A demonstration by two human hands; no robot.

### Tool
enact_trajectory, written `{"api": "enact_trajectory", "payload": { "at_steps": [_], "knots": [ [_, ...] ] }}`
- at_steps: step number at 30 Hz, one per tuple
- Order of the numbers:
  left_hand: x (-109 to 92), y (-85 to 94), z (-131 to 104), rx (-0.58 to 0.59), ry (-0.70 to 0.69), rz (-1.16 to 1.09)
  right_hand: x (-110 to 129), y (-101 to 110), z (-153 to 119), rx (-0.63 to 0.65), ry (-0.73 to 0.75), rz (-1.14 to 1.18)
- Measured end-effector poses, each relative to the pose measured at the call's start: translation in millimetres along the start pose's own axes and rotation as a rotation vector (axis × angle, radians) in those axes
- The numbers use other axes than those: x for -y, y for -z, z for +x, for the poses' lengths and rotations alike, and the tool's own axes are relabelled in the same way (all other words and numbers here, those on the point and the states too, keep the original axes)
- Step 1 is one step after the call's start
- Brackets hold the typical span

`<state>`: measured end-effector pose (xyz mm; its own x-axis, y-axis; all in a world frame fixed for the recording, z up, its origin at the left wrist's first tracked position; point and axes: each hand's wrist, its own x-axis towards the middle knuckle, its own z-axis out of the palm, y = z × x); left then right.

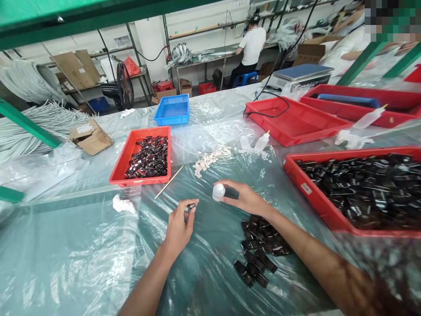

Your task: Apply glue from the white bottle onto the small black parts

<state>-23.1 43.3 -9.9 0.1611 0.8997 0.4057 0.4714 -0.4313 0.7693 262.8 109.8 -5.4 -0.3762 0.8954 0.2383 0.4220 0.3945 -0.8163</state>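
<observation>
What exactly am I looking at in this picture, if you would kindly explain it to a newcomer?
There is no machine here: these are a person's own bare hands, seen from a camera worn on their head, looking forward and down. The left hand pinches a small dark piece; the right hand holds a small white container. On the plastic-covered table lie a loose heap of dark parts, some pale bits and a thin stick. The left red tray and the right red tray hold many more dark parts.
</observation>
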Motion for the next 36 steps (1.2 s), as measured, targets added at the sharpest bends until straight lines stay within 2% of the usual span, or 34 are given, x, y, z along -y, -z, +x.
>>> {"api": "enact_trajectory", "payload": {
  "at_steps": [5,9,13,18,27,33,36],
  "knots": [
    [0,-0.5,-3,-0.026,0.008,0.000,13,-6,-9,0.046,0.091,0.004],
    [-1,2.6,-3,-0.053,-0.010,0.018,31,-8,-19,0.020,0.205,-0.029],
    [-4,5.1,0,-0.007,-0.108,0.062,41,-5,-23,0.025,0.257,-0.037],
    [-7,5.9,1,0.042,-0.132,0.031,45,-4,-23,0.043,0.290,-0.052],
    [-2,8.7,5,0.107,-0.277,0.082,53,-2,-26,-0.027,0.437,-0.141],
    [-3,9.4,4,0.145,-0.282,0.106,67,-2,-31,-0.107,0.575,-0.269],
    [-2,9.6,3,0.160,-0.255,0.107,68,-2,-31,-0.109,0.590,-0.272]
  ]
}}
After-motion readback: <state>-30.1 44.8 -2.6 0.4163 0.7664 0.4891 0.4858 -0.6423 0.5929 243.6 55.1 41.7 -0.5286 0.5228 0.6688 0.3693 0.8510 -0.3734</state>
